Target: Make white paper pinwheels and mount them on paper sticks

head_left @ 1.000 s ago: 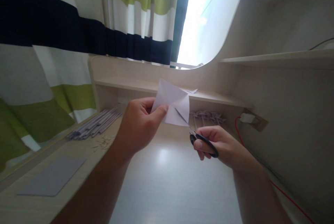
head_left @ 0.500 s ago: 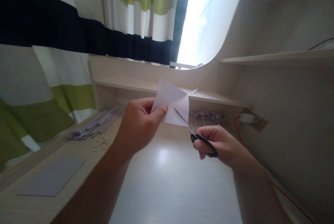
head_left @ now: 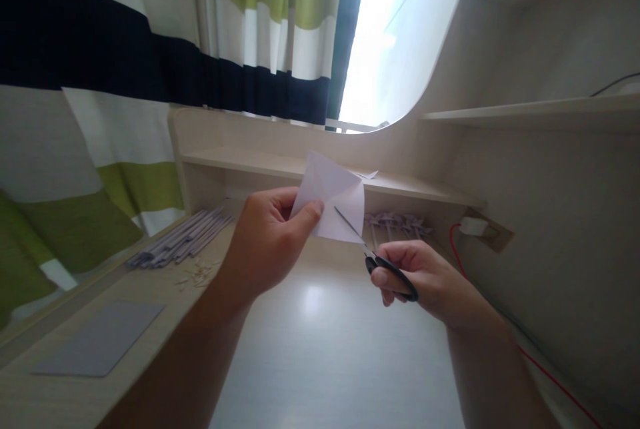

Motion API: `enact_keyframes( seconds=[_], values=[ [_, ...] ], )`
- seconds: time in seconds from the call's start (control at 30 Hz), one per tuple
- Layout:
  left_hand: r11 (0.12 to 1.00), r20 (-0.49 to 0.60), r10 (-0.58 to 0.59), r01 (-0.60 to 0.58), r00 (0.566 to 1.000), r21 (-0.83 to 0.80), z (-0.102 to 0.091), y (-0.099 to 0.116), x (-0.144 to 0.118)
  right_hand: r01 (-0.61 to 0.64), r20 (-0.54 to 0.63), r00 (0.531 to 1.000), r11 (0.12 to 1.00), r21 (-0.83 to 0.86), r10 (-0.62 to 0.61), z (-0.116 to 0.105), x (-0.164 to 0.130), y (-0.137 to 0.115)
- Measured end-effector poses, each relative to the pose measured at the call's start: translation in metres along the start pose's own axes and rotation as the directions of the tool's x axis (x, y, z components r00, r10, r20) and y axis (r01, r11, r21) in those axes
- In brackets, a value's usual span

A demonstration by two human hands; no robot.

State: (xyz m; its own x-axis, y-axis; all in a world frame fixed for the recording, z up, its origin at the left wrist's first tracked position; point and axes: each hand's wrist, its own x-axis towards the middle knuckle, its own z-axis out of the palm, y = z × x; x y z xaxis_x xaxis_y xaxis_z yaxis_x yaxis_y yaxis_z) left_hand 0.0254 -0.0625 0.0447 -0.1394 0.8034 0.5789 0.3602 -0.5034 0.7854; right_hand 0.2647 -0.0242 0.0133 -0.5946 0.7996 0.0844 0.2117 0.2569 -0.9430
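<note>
Since a second ago the scissors [head_left: 373, 252] have crept toward 11 o'clock, blades deeper into the white paper [head_left: 333, 199] (barely a shift), and the right hand [head_left: 425, 279] followed.

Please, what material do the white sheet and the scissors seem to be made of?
White sheet: most likely thin matte paper, since it shows sharp creases and the left hand pinches it flat. Scissors in the right hand: slim grey blades, probably metal; glossy black handles, apparently plastic.
</note>
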Motion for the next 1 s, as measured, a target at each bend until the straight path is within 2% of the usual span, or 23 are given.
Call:
enact_keyframes(
  seconds=[0.5,1.0],
  values=[
    [1.000,0.000,0.019,-0.019,1.000,-0.011,-0.0005,-0.0009,0.0006,-0.011,-0.031,0.999,1.000,-0.015,0.010,0.0002,-0.0006,0.0007],
    [1.000,0.007,0.002,-0.001,1.000,-0.027,0.0003,-0.0001,-0.0001,0.014,-0.010,1.000,1.000,0.026,-0.014,0.0005,-0.0008,0.0009]
  ],
)
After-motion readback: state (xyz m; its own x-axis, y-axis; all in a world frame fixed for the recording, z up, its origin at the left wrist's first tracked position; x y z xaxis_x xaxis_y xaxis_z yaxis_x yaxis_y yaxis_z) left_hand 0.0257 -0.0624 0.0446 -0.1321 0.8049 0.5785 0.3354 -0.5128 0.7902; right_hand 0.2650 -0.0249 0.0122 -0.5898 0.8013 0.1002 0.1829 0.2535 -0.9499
